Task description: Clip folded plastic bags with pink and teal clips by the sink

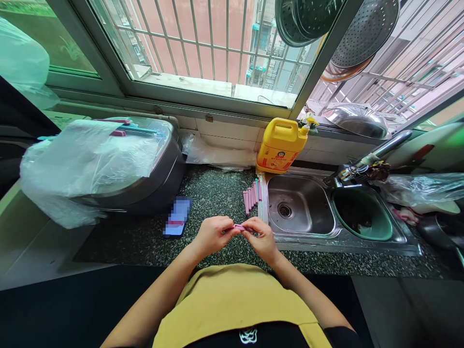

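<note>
My left hand and my right hand meet above the front of the speckled countertop. Their fingertips pinch the two ends of a small pink bag clip, mostly hidden by the fingers. Just beyond my right hand lies a row of several slim pink clips, with a teal one at the far end, beside the sink's left edge. To the left of my left hand, a blue phone-like object rests on the counter, its surface blurred out.
Left stands a dark appliance with plastic bags over it. A yellow jug stands behind the steel sink, whose right basin holds a green tub. A faucet reaches over it. Colanders hang by the window.
</note>
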{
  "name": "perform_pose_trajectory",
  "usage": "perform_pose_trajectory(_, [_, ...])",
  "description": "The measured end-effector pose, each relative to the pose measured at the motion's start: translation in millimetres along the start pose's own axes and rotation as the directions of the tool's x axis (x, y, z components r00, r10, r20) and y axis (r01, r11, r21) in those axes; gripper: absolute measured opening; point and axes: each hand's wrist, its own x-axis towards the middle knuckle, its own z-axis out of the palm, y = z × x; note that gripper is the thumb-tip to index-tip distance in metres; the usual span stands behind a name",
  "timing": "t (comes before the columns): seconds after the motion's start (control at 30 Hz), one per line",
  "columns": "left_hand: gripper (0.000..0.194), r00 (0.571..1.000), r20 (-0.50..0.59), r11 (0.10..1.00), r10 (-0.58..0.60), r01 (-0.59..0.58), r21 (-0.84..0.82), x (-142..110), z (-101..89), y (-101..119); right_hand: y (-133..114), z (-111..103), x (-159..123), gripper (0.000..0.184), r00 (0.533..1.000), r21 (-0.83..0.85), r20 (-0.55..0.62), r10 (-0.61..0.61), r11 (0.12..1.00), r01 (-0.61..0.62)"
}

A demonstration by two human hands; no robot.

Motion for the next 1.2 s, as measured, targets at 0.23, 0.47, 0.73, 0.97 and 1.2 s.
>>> perform_pose_trajectory(0.23, [0.038,0.999,-0.025,0.999,0.024,-0.023,0.044,2,4.7,-1,4,1,1,0.005,1.000,-0.003,0.001,0.019,1.000,-0.019])
perform_pose_trajectory(0.47, [0.038,1.000,-0.008,0.999,-0.025,0.025,0.048,4,5.1,-4,7,3,3,0.005,0.999,-0.017,0.006,0.043,0.999,-0.043])
perform_pose_trajectory(0.73, [0.039,0.997,-0.020,0.997,-0.070,0.070,0.027,7,7.6,-12,15,9,9,0.006,0.998,-0.010,0.000,0.068,0.998,-0.068])
perform_pose_trajectory(0.97, [0.039,0.996,0.004,0.996,-0.085,0.085,0.012,18,14.8,-28,31,17,14,0.008,0.988,-0.024,-0.024,0.150,0.988,-0.150])
perform_pose_trajectory(1.2, [0.029,0.978,0.121,0.985,-0.168,0.172,-0.020,39,22.5,-55,57,28,18,0.012,0.978,-0.088,-0.037,0.205,0.974,-0.207])
